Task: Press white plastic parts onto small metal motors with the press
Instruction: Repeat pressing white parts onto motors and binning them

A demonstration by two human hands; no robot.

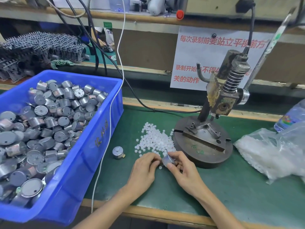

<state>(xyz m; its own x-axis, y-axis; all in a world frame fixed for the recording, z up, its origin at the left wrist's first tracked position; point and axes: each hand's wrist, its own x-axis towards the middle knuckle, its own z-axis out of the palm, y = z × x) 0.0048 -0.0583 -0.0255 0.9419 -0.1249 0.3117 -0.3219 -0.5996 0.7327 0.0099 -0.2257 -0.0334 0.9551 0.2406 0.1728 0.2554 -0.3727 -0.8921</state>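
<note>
My right hand (179,167) grips a small round metal motor (167,159) just above the green mat, in front of the press base. My left hand (145,169) has its fingertips curled at the motor's left side; whether a white part sits between them I cannot tell. A heap of small white plastic parts (155,139) lies on the mat right behind both hands. Another motor (117,152) stands alone on the mat to the left. The hand press (219,100) stands behind and to the right on its round steel base (203,146), with nothing under its ram.
A blue bin (92,146) full of metal motors fills the left. A clear bag (270,152) of white parts and a water bottle (292,116) lie at the right. A white cable (105,142) hangs past the bin. The press lever (270,47) rises to the upper right.
</note>
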